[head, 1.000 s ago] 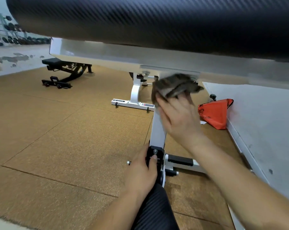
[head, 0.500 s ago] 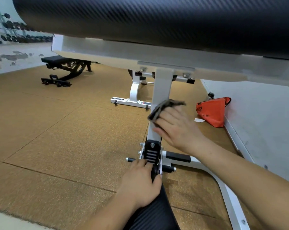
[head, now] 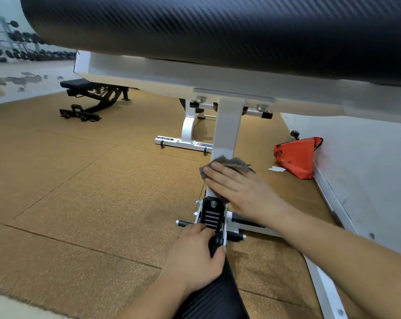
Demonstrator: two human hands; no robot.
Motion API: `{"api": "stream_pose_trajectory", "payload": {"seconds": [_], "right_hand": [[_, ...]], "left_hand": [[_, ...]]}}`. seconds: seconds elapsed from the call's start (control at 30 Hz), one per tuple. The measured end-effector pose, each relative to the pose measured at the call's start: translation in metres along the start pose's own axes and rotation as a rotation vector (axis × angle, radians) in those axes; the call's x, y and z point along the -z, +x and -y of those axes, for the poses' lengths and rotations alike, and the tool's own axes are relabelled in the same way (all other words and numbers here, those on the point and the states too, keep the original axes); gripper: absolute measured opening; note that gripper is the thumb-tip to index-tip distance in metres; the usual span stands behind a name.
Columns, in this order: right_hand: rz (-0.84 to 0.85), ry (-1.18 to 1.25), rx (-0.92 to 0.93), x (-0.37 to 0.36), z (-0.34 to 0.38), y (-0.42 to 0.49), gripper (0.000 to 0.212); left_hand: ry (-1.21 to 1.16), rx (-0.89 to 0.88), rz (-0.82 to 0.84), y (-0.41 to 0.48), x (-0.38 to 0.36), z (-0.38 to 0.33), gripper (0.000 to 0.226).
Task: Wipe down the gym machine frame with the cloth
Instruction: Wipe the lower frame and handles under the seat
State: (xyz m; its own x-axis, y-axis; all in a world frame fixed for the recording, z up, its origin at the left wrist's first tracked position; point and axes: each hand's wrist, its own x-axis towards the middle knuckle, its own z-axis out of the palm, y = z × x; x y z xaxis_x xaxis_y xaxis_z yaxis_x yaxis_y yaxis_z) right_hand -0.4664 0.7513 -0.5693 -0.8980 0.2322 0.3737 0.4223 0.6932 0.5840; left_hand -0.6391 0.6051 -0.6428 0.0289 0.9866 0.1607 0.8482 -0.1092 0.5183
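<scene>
The big pad hung over the white frame post; my left hand gripped the lower pad, to brace me, I judged; my right hand lay flat, fingers straight, pressing the grey cloth against the post's lower end for broad contact.

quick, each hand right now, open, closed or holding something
Left hand: closed, gripping the top end of the black pad.
Right hand: open, straight fingers pressing the cloth against the white post.
</scene>
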Motion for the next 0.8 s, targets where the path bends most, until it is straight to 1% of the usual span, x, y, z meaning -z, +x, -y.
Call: {"api": "stream_pose_trajectory", "payload": {"seconds": [0.03,0.07,0.13,0.2,0.27,0.33,0.4,0.47,0.53,0.6,0.67,0.73,0.8], "right_hand": [[-0.024,0.005,-0.01,0.009,-0.008,0.008,0.094],[-0.076,0.023,-0.06,0.02,-0.016,0.019,0.088],[-0.172,0.096,-0.218,0.041,-0.032,0.039,0.073],[-0.209,0.159,-0.315,0.045,-0.034,0.044,0.067],[-0.232,0.182,-0.283,0.028,-0.025,0.031,0.063],[-0.209,0.178,-0.23,0.006,-0.008,0.013,0.064],[-0.165,0.118,-0.181,-0.008,0.005,0.0,0.065],[-0.15,0.053,-0.122,-0.001,-0.003,0.005,0.063],[-0.191,-0.007,-0.149,0.02,-0.022,0.023,0.061],[-0.23,-0.054,-0.261,0.037,-0.038,0.04,0.06],[-0.224,-0.057,-0.348,0.035,-0.034,0.045,0.062],[-0.174,-0.054,-0.314,0.018,-0.018,0.037,0.065],[-0.118,-0.089,-0.214,-0.001,-0.004,0.023,0.067]], "left_hand": [[0.006,0.006,0.003,-0.001,0.0,-0.001,0.044],[0.007,0.009,0.008,-0.001,0.0,-0.001,0.044],[0.001,0.004,0.008,-0.003,-0.001,0.0,0.042],[-0.012,0.004,0.002,-0.006,0.001,0.0,0.042],[-0.025,0.01,-0.001,-0.006,0.002,-0.001,0.043],[-0.022,0.015,-0.01,-0.006,0.002,0.0,0.043],[-0.011,0.013,-0.015,-0.006,0.003,-0.002,0.041],[0.003,0.017,-0.007,-0.006,0.002,-0.002,0.04],[0.021,0.022,0.011,-0.005,0.001,-0.001,0.04],[0.031,0.019,0.017,-0.003,-0.001,0.0,0.04],[0.034,0.007,0.013,-0.003,0.0,0.0,0.042],[0.027,-0.006,0.001,-0.003,0.0,-0.001,0.044],[0.023,-0.016,-0.009,-0.006,0.001,0.0,0.044]]}}
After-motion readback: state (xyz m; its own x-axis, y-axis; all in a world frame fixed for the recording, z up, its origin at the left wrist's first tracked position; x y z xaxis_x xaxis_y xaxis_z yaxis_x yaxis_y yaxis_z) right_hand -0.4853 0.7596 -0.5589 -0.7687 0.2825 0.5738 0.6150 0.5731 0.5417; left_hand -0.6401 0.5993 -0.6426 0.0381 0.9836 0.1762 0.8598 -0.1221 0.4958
